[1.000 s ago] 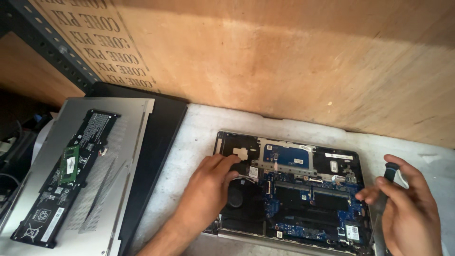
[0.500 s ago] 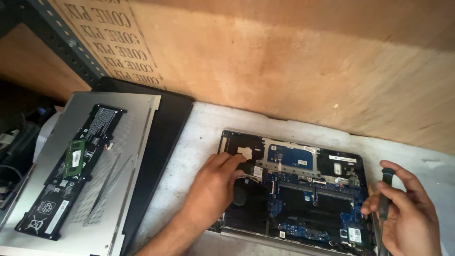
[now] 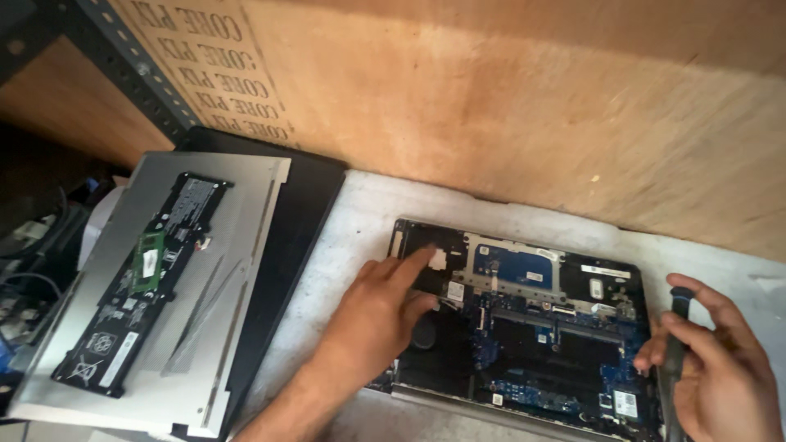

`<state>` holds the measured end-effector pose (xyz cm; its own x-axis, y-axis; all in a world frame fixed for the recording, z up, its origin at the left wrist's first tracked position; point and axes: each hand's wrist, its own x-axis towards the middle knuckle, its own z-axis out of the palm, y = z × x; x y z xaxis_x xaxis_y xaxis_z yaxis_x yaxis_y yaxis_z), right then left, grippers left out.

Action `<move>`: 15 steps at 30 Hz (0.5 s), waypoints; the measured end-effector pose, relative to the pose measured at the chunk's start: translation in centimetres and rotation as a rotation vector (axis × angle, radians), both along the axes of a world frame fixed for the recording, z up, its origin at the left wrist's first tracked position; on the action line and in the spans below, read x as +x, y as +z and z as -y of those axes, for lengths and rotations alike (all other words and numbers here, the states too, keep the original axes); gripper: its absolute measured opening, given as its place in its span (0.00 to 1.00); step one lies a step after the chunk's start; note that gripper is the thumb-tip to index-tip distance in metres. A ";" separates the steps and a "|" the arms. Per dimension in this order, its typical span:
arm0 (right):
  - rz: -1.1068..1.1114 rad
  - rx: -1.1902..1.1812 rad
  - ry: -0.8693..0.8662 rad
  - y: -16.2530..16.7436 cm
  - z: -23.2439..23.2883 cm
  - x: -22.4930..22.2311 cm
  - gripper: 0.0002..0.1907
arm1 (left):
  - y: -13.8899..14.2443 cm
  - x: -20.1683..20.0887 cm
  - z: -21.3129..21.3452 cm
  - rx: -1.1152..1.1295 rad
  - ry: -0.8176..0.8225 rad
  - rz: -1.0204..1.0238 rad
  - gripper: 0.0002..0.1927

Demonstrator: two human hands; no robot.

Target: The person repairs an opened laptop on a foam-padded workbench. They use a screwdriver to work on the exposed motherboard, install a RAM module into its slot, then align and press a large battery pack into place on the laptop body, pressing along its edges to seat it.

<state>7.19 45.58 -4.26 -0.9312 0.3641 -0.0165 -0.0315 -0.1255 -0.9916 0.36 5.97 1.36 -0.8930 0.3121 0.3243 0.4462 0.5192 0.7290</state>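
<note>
An opened laptop base (image 3: 524, 323) lies on the white bench with its blue circuit board and black parts exposed. My left hand (image 3: 381, 311) rests on the laptop's left side, index finger stretched out onto a black part near a small white patch (image 3: 438, 259). My right hand (image 3: 720, 368) is at the laptop's right edge, fingers curled around a thin dark tool (image 3: 675, 344) held upright.
To the left a silver laptop cover (image 3: 237, 270) lies on a black laptop (image 3: 307, 196), carrying a long black battery (image 3: 135, 286) and a green memory stick (image 3: 149, 263). A plywood board (image 3: 508, 106) stands behind. Cables and clutter sit at far left.
The view has shifted slightly. My left index finger has stretched further up onto the black part. My right hand has kept hold of the tool at the right edge.
</note>
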 end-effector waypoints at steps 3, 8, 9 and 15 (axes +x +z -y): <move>-0.026 -0.004 0.000 -1.2 -0.8 0.1 0.23 | 1.2 0.0 1.2 0.036 0.108 0.019 0.30; 0.103 0.201 -0.063 -4.6 -3.0 -0.8 0.22 | 2.4 0.0 3.9 -0.014 0.360 -0.189 0.17; 0.135 0.247 -0.075 -5.4 -3.5 -1.0 0.22 | 2.4 0.1 4.1 -0.032 0.385 -0.221 0.14; 0.179 0.292 -0.029 -9.5 -5.8 -1.5 0.23 | 1.4 0.8 6.0 -0.155 0.363 -0.139 0.05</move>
